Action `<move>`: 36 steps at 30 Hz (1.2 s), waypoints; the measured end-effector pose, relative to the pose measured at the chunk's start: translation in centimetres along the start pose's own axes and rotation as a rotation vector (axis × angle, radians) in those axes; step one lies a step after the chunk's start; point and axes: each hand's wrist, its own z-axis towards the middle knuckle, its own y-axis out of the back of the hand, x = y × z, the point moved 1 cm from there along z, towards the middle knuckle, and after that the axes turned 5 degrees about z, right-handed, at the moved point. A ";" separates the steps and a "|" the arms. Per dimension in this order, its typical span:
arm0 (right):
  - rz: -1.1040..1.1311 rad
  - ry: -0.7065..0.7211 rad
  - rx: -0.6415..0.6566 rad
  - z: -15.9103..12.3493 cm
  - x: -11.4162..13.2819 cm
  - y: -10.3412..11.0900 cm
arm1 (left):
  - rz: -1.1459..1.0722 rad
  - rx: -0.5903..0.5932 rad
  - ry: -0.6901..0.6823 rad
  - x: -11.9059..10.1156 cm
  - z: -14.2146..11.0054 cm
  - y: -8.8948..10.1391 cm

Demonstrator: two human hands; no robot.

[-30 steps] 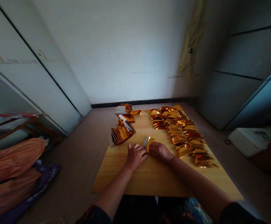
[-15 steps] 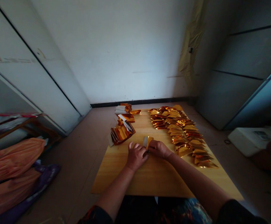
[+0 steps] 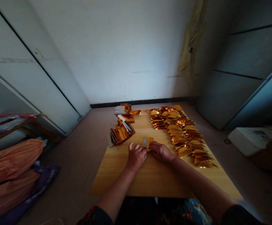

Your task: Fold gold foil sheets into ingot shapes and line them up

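We see the gold foil sheet on the surface, between our two grips. Our right grip is nearly closed, pinching the sheet's near right side. Our left grip is half-curled, fingertips at the near left edge — whether they pinch, we cannot tell. Uneven pressure could skew or tear it. Folded pieces lie right of our right grip — an outward forearm swing could scatter them.

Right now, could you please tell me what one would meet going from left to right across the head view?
Crumpled orange material, stacked foil sheets, left hand, folded gold pieces, white box.
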 end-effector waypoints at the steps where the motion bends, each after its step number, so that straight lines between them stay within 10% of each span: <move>1: -0.055 0.001 0.009 0.0 0.1 -0.1 | 0.003 -0.008 -0.003 0.0 0.0 0.0; 36: -0.108 -0.391 0.229 2.4 -0.9 -0.4 | -0.090 0.180 -0.099 1.1 -0.8 1.7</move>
